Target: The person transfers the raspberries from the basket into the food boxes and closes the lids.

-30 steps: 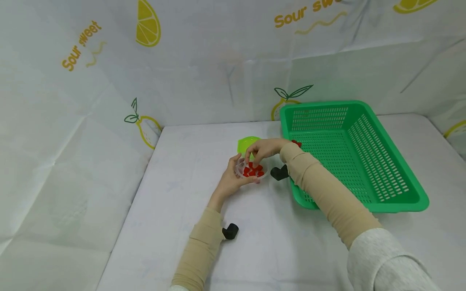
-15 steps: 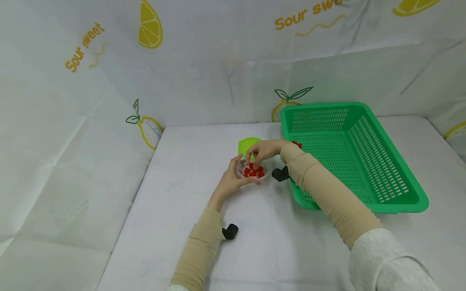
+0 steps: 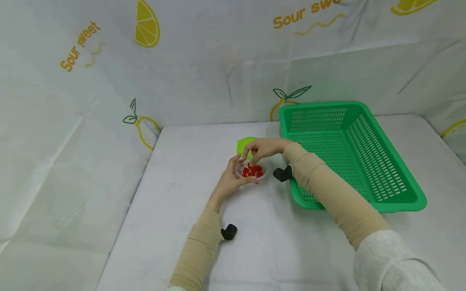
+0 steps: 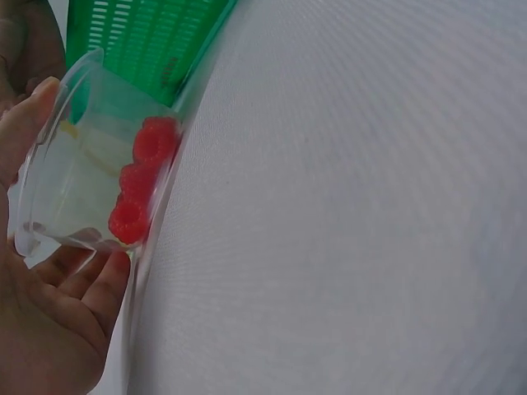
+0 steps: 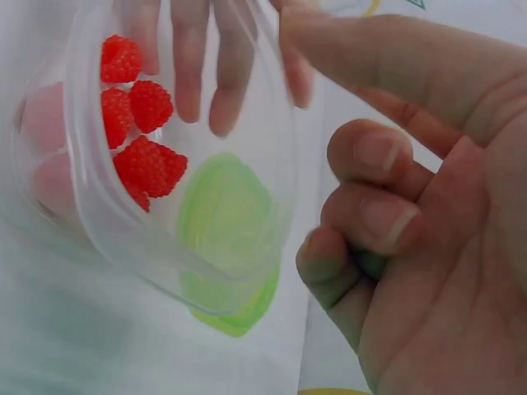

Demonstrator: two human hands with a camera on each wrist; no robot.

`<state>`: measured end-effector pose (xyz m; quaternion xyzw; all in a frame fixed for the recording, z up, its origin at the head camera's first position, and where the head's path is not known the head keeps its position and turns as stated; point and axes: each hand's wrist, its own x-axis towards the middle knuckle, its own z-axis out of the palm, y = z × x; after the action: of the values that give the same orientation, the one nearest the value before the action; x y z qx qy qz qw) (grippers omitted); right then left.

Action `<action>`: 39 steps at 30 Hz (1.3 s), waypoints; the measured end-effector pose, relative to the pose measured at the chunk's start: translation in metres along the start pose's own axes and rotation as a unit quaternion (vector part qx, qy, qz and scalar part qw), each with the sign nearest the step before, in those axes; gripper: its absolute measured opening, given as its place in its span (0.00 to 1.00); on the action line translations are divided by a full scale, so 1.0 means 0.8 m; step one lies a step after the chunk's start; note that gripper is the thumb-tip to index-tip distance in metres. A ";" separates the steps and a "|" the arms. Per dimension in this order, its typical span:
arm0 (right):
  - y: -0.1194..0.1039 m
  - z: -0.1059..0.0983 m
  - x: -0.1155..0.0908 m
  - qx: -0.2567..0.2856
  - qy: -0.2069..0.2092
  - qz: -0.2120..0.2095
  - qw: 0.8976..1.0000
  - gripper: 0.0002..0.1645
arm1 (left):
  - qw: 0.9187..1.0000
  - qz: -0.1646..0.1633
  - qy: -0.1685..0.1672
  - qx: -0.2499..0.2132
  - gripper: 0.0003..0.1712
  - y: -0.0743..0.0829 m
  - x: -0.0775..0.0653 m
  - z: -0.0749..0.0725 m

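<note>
My left hand (image 3: 228, 180) grips a clear plastic cup (image 4: 92, 152) by its side, thumb towards me and fingers round the far side. Several red raspberries (image 5: 151, 169) lie on the cup's bottom. Over the cup's opening, my right hand (image 3: 263, 148) points its thumb and index finger downward while the other fingers curl into the palm. Something red shows by those fingertips in the head view, but whether they pinch a raspberry is hidden. Just behind the cup a bright green lid (image 3: 244, 145) lies on the table, partly covered by the right hand.
A large green slotted basket (image 3: 391, 171) stands to the right, under the right forearm. The white-covered table (image 3: 174, 194) meets a lemon-print cloth backdrop (image 3: 204, 89) at the back and left. Black wrist mounts (image 3: 229, 232) stick out from both sleeves.
The right hand shifts very slightly over the cup, and its forearm now covers the red bit seen earlier at the basket's left side. The left hand and cup stay nearly still.
</note>
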<state>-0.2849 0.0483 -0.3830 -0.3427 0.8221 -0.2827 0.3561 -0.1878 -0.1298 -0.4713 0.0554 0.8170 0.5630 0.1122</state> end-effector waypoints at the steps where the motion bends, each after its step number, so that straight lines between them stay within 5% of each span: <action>1: 0.000 -0.001 -0.003 0.003 0.004 -0.005 1.000 0.18 | 1.000 0.001 0.001 -0.001 0.54 0.000 0.000 0.000; 13: 0.011 -0.024 -0.047 0.072 0.068 -0.015 0.995 0.19 | 1.000 0.002 0.008 -0.005 0.54 -0.007 0.002 0.003; 20: 0.032 -0.035 -0.076 0.124 0.134 -0.005 0.983 0.18 | 1.000 -0.003 0.006 -0.010 0.54 -0.007 0.003 0.004; 31: 0.078 -0.044 -0.105 0.187 0.191 -0.018 0.963 0.20 | 1.000 0.011 0.013 -0.003 0.54 -0.010 0.005 0.004; 39: 0.118 -0.043 -0.121 0.185 0.227 0.001 0.956 0.24 | 1.000 0.009 0.008 -0.006 0.54 -0.010 0.004 0.005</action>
<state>-0.2960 0.1873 -0.3918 -0.1966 0.8150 -0.4996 0.2179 -0.1898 -0.1281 -0.4805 0.0574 0.8136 0.5696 0.1011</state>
